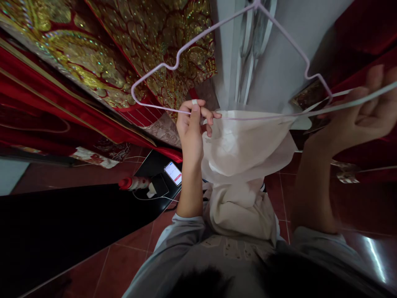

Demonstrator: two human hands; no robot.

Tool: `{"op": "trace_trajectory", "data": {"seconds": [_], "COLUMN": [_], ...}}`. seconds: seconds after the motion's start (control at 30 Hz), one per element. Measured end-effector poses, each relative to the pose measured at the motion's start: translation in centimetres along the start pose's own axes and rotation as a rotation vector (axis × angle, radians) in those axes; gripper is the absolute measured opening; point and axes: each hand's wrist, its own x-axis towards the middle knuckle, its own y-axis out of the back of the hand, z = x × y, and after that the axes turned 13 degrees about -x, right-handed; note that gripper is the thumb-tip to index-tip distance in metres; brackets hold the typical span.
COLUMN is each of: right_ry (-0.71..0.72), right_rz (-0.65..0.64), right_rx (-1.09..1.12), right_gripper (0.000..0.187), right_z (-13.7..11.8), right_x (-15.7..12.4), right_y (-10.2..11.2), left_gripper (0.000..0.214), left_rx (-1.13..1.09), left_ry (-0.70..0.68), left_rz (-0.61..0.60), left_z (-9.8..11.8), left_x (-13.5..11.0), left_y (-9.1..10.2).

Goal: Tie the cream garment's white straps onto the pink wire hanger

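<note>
Left fingers [194, 118] pinched the hanger [161, 107], right fingers [376, 78] at three o'clock curled loosely, hold unclear, and overpulling the strap [347, 106] risked skewing the cloth [248, 145].

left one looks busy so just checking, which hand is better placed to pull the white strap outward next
Probably the right hand: the white strap crosses it, though blur hides its exact hold. The left hand pinches the lilac hanger's lower bar.
</note>
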Motion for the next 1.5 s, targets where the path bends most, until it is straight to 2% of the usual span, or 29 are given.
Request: {"op": "trace_trajectory", "data": {"seconds": [0.07, 0.1, 0.2, 0.23, 0.27, 0.3, 0.4, 0.43, 0.5, 0.6, 0.67, 0.7, 0.8, 0.87, 0.97, 1.1, 1.23, 1.37, 1.5], "right_ry": [0.008, 0.04, 0.016, -0.012, -0.035, -0.048, -0.052, -0.055, -0.05, -0.019, -0.014, -0.022, -0.065, -0.105, -0.129, -0.053, -0.034, -0.049, -0.095], "right_rz": [-0.051, -0.144, -0.604, -0.699, -0.719, -0.674, -0.426, -0.4, -0.477, -0.71, -0.756, -0.736, -0.562, -0.473, -0.438, -0.427, -0.452, -0.478, -0.484], "right_rx": [-0.111, -0.175, -0.307, -0.308, -0.283, -0.249, -0.195, -0.202, -0.243, -0.317, -0.332, -0.318, -0.26, -0.253, -0.259, -0.169, -0.167, -0.199, -0.253], "right_gripper": [0.03, 0.033, 0.04, 0.044, 0.049, 0.054, 0.06, 0.064, 0.069, 0.074, 0.079, 0.081, 0.074, 0.07, 0.072, 0.068, 0.075, 0.078, 0.077], "right_z": [-2.2, -3.4, -5.2, -5.2, -4.9, -4.6, -3.8, -3.8, -4.2, -4.7, -4.7, -4.5, -4.0, -3.8, -3.6, -3.4, -3.3, -3.2, -2.5], "right_x": [-1.1, -1.7, -3.1, -3.3, -3.4, -3.5, -3.4, -3.4, -3.6, -4.0, -4.1, -4.1, -3.4, -2.8, -2.1, -1.8, -1.5, -1.3, -1.3], "right_y": [0.4, 0.4, 0.0, -0.2, -0.3, -0.4, -0.2, -0.1, 0.1, 0.4, 0.5, 0.5, 0.6, 0.6, 0.5, 0.6, 0.8, 1.0, 1.2], "left_gripper": [0.021, 0.02, 0.018, 0.017, 0.016, 0.016, 0.018, 0.018, 0.019, 0.016, 0.015, 0.02, 0.039, 0.038, 0.024, 0.034, 0.044, 0.041, 0.023], "left_rx": [-0.019, -0.031, -0.037, -0.024, -0.008, 0.009, 0.038, 0.045, 0.05, 0.014, 0.009, 0.025, 0.111, 0.166, 0.234, 0.258, 0.264, 0.286, 0.475], "left_ry": [-0.003, -0.012, -0.053, -0.056, -0.052, -0.043, -0.021, -0.028, -0.065, -0.158, -0.235, -0.279, -0.44, -0.548, -0.65, -0.714, -0.721, -0.614, -0.412], "left_rz": [0.031, 0.048, 0.09, 0.09, 0.084, 0.071, 0.029, 0.028, 0.04, 0.067, 0.134, 0.193, 0.394, 0.443, 0.323, 0.093, 0.035, -0.058, -0.106], "left_z": [0.1, 0.2, 0.3, 0.3, 0.2, 0.2, -0.1, -0.2, -0.3, 0.0, 0.6, 1.0, 2.4, 3.2, 4.4, 5.7, 5.8, 5.9, 7.8], "left_x": [-0.1, -0.1, -0.5, -0.6, -0.8, -0.9, -1.0, -0.9, -0.7, -0.1, 0.4, 0.6, 1.3, 1.8, 2.4, 2.4, 2.4, 3.3, 4.4], "left_y": [-0.3, -0.5, -0.7, -0.6, -0.5, -0.4, -0.1, 0.0, 0.0, 0.2, 0.8, 1.2, 2.7, 3.5, 4.1, 4.7, 6.1, 6.7, 4.9]}}
